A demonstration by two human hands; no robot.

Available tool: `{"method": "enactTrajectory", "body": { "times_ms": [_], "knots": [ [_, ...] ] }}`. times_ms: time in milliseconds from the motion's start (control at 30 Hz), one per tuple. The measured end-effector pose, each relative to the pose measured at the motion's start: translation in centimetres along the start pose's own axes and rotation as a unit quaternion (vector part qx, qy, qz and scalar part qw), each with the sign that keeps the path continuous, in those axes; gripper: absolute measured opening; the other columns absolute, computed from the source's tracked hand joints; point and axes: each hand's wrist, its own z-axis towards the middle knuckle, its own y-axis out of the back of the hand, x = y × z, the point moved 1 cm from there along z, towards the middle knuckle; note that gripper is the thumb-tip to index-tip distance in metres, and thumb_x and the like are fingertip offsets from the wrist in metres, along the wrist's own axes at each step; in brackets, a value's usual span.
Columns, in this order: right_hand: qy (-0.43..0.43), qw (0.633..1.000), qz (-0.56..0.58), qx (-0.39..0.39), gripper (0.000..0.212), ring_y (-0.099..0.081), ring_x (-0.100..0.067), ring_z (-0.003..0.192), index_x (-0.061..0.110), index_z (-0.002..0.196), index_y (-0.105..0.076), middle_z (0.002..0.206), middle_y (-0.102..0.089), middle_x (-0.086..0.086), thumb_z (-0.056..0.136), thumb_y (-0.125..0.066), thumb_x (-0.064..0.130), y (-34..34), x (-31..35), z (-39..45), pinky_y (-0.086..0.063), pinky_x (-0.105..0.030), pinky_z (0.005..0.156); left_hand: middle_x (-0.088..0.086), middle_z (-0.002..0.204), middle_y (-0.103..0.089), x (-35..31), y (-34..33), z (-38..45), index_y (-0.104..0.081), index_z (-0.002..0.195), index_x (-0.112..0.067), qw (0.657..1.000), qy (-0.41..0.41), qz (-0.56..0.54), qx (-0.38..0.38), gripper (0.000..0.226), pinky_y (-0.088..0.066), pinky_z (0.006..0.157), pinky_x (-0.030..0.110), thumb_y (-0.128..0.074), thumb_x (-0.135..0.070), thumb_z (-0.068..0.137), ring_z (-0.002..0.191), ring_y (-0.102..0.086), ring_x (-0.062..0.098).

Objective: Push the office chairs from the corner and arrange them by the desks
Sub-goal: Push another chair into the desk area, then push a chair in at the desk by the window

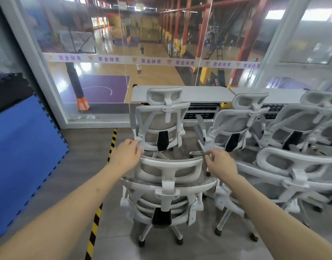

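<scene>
Both arms reach out over the nearest white mesh office chair (168, 192), which stands on its castors on the grey floor with its back toward the person. The left hand (126, 156) sits at the left end of that chair's headrest (170, 168), fingers loosely bent over the corner; whether it truly grips the frame cannot be told. The right hand (221, 164) is just off the headrest's right end, fingers curled with the thumb and fingertips close together, seemingly holding nothing. Straight ahead another chair (161, 121) is parked at the long white desk (204, 93) by the glass wall (105, 44), and a second one (238, 122) stands beside it to the right. More chairs crowd the right side, one (292, 177) close beside the near chair, others (303, 121) packed behind it, their bases and armrests nearly interlocking. A yellow-and-black hazard tape strip (97, 212) runs along the floor on the left, and beyond it blue foam mats (24, 158) lean against the wall. A band across the glass (148, 61) repeats purple characters, mirrored, reading 紫金体育. Beyond the glass lies a basketball court (97, 89) below.
</scene>
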Motion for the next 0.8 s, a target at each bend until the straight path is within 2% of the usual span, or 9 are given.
{"method": "enactTrajectory", "body": {
  "times_ms": [100, 200, 333, 600, 800],
  "knots": [
    [0.014, 1.0, 0.008, -0.011, 0.034, -0.057, -0.022, 0.122, 0.025, 0.125, -0.068, 0.133, -0.063, 0.004, 0.1, -0.05, 0.04, 0.7, 1.5, 2.1, -0.05, -0.043, 0.095, 0.004, 0.151, -0.049, -1.5, 0.6, 2.0, -0.043, 0.153, -0.026, 1.0, -0.007, 0.018, 0.013, 0.049, -0.045, 0.103, 0.05, -0.029, -0.044, 0.109, 0.134, -0.05, 0.026],
    [0.031, 0.999, 0.0, -0.019, 0.035, -0.056, -0.022, 0.122, 0.024, 0.125, -0.07, 0.132, -0.063, 0.006, 0.101, -0.049, 0.038, 0.5, 2.6, 5.1, -0.049, -0.041, 0.092, 0.005, 0.153, -0.047, -2.3, 0.6, 5.2, -0.04, 0.155, -0.026, 1.0, -0.009, 0.014, 0.021, 0.051, -0.046, 0.104, 0.05, -0.029, -0.047, 0.109, 0.137, -0.049, 0.026],
    [0.055, 0.998, -0.017, -0.014, 0.037, -0.056, -0.021, 0.124, 0.025, 0.128, -0.07, 0.135, -0.061, 0.007, 0.101, -0.05, 0.041, -1.1, 2.9, 11.2, -0.049, -0.039, 0.093, 0.006, 0.147, -0.052, -2.4, -0.5, 11.2, -0.041, 0.152, -0.027, 0.999, -0.01, 0.023, 0.031, 0.051, -0.049, 0.1, 0.051, -0.028, -0.05, 0.108, 0.131, -0.053, 0.027],
    [0.083, 0.995, -0.021, 0.052, 0.039, -0.051, -0.026, 0.13, 0.025, 0.133, -0.066, 0.142, -0.058, 0.003, 0.102, -0.048, 0.042, -5.8, 2.9, 27.9, -0.046, -0.044, 0.102, 0.007, 0.146, -0.051, -3.7, -3.8, 25.1, -0.037, 0.153, -0.027, 0.997, 0.042, 0.036, 0.062, 0.052, -0.048, 0.1, 0.052, -0.027, -0.05, 0.108, 0.131, -0.05, 0.028],
    [0.098, 0.988, -0.028, 0.113, 0.043, -0.051, -0.03, 0.128, 0.021, 0.137, -0.062, 0.14, -0.057, -0.003, 0.101, -0.048, 0.039, -10.4, 3.1, 38.9, -0.049, -0.045, 0.098, 0.008, 0.15, -0.048, -2.9, -7.6, 35.1, -0.036, 0.154, -0.025, 0.991, 0.077, 0.035, 0.101, 0.053, -0.045, 0.104, 0.051, -0.027, -0.051, 0.108, 0.136, -0.046, 0.032]
  ]
}}
